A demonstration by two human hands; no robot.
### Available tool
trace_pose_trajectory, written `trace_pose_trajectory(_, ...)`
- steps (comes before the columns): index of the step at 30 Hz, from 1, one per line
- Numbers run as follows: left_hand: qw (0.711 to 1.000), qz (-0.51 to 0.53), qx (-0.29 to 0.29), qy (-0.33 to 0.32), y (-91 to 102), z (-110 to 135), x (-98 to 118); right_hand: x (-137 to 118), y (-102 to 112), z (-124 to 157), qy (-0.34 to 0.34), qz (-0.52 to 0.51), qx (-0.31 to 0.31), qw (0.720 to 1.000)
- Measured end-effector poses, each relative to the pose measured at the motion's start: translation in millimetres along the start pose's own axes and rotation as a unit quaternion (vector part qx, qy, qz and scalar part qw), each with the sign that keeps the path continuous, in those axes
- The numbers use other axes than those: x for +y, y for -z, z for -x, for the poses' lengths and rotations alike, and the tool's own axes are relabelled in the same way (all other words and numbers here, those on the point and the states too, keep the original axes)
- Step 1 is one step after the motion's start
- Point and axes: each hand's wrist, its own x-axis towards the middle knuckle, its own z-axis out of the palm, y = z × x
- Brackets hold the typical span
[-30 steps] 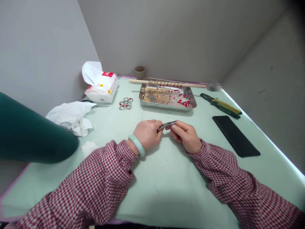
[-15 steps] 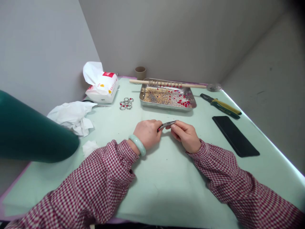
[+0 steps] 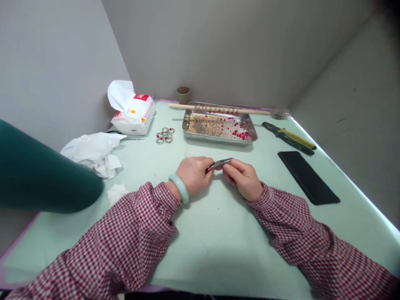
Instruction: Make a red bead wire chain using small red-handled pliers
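My left hand [image 3: 194,176], with a pale green bangle [image 3: 179,188] at the wrist, is closed around the handles of small pliers [image 3: 220,163]. The jaws point right and reach the fingertips of my right hand [image 3: 245,179]. Thumb and fingers of that hand are pinched together at the plier tips; whatever they hold is too small or hidden to make out. Beyond both hands stands a metal tray [image 3: 218,141] of gold, clear and red beads. A wooden stick [image 3: 250,111] carrying several small rings with red beads lies across it. More red-beaded rings [image 3: 165,136] lie left of the tray.
On the right are green-and-yellow pliers [image 3: 290,138] and a black phone-like slab [image 3: 308,177]. A tissue pack [image 3: 134,114], crumpled tissues [image 3: 93,152] and a large dark green cylinder [image 3: 46,171] stand at left. Behind the tray is a brown cup-like roll [image 3: 183,95].
The plier tips have shifted very slightly right at my right fingertips. Both hands keep their grip, and the other things stay in place apart from a slight camera shift.
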Motion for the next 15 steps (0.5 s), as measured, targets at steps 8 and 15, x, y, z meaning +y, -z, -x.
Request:
trace_pose_trajectory(8,1.000,-0.020,-0.007,0.004,0.7,-1,0,0,-1,3,0.011,0.050,0.006,0.999)
trace_pose_trajectory(15,1.000,-0.011,-0.012,-0.003,1.8,1,4,-27,11,18,0.116,0.286,0.073,0.948)
